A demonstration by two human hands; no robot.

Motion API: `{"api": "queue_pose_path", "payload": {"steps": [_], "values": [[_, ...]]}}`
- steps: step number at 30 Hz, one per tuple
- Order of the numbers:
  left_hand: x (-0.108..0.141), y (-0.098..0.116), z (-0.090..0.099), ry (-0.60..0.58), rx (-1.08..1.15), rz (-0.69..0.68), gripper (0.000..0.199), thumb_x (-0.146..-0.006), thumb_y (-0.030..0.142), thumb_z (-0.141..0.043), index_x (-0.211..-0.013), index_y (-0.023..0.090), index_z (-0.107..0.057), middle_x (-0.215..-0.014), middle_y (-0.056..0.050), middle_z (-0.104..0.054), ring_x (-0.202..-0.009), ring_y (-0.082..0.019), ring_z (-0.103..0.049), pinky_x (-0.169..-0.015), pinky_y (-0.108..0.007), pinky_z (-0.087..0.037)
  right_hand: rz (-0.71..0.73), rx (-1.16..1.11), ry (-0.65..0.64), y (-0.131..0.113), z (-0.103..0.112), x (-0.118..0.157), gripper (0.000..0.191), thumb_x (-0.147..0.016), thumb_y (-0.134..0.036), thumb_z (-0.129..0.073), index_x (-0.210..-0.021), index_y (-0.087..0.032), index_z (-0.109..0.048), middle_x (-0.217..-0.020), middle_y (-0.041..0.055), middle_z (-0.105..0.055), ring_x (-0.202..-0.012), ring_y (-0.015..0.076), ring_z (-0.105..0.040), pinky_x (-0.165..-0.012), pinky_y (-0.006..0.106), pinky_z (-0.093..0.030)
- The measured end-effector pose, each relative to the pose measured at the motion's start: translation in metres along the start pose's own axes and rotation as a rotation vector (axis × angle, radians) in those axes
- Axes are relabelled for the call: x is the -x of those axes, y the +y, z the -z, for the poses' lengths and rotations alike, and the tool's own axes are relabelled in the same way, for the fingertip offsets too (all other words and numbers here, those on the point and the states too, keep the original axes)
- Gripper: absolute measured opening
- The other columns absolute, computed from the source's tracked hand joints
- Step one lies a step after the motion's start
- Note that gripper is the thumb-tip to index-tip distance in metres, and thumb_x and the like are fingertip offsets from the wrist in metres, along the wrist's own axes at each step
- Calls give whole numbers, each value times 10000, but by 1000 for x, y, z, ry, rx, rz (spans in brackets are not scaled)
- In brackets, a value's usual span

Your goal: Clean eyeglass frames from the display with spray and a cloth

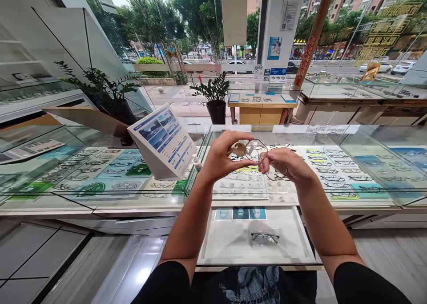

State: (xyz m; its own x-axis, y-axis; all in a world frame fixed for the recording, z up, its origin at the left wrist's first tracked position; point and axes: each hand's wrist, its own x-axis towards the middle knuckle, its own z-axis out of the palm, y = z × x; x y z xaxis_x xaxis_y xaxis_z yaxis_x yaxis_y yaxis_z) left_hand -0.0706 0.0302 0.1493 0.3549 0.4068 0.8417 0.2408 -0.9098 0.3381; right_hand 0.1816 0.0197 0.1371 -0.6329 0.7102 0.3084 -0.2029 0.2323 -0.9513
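My left hand [220, 155] and my right hand [290, 164] hold a pair of thin-rimmed eyeglasses [256, 150] above the glass counter. The thumb and fingers of my left hand are curved around one lens from its side. A small beige piece [237, 149], which looks like cloth, is in the crook of that hand. My right fingers pinch the frame near its middle, and the other lens shows below them. Under my forearms, an open drawer [230, 246] holds dark-framed eyeglasses [265, 238] in a clear plastic bag.
The glass display counter [240, 190] holds rows of eyeglasses. A tent-shaped printed stand [163, 143] and a small white bottle [196, 162] are left of my hands. Potted plants [216, 112] stand by the window. Picture cards [240, 213] lie at the drawer's back.
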Motion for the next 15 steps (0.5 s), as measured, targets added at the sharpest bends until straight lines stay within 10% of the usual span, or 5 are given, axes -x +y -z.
{"api": "queue_pose_path", "payload": {"steps": [15], "values": [[-3, 16, 8, -38, 186, -15, 662, -598, 411, -1093, -1168, 223, -813, -1074, -118, -835, -972, -251, -777, -862, -344, -617, 187, 319, -127, -17, -4, 14, 825, -1099, -766, -272, -1040, -256, -917, -964, 89, -808, -860, 233, -689, -928, 398, -546]]}}
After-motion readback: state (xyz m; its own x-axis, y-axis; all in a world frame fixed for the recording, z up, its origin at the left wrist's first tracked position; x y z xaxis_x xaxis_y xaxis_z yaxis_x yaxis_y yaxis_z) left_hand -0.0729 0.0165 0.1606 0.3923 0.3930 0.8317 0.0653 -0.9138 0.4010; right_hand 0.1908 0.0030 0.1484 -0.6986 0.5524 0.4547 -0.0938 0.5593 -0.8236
